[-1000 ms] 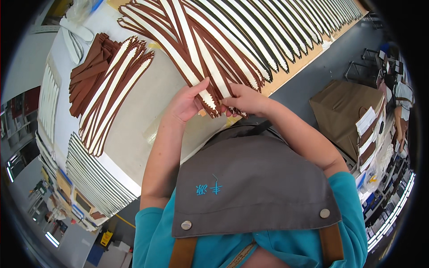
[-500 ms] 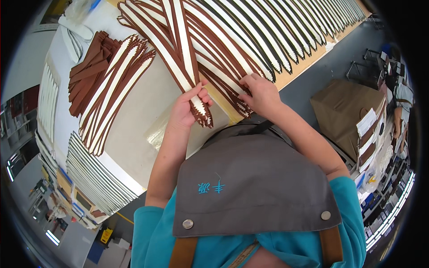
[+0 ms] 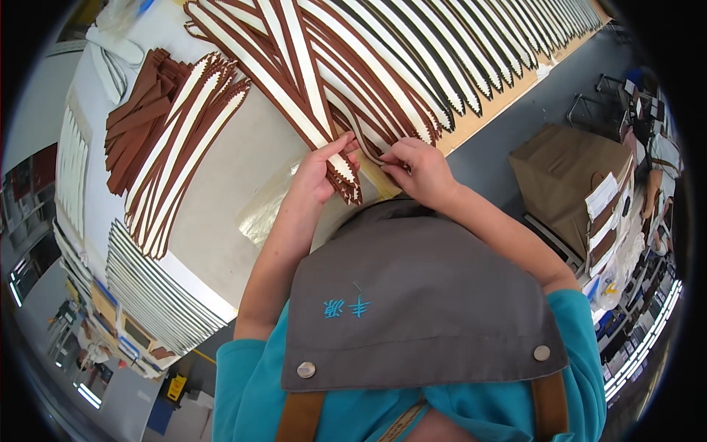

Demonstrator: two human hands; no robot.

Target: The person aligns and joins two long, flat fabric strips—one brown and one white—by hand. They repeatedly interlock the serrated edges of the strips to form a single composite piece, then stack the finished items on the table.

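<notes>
My left hand [image 3: 317, 173] is closed round the near ends of a bundle of long brown strips with white middles [image 3: 324, 140]. Their jagged tips stick out past my fingers. Just to the right, my right hand [image 3: 421, 171] pinches the near end of one strip [image 3: 359, 131], which stands up on edge in a curve, apart from the ones beneath. Beyond it more brown-and-white strips [image 3: 375, 96] lie side by side on the table, with black-edged white strips [image 3: 456, 62] farther right.
To the left lie a second bundle of brown-and-white strips [image 3: 177, 158] and a heap of plain brown strips [image 3: 140, 121]. Thin pale strips [image 3: 158, 291] line the table's left edge. A large brown covered box [image 3: 563, 169] stands on the floor at right.
My right hand has moved a little left and nearer, and the strip in it now bends up off the others. My left hand has shifted slightly right with its bundle.
</notes>
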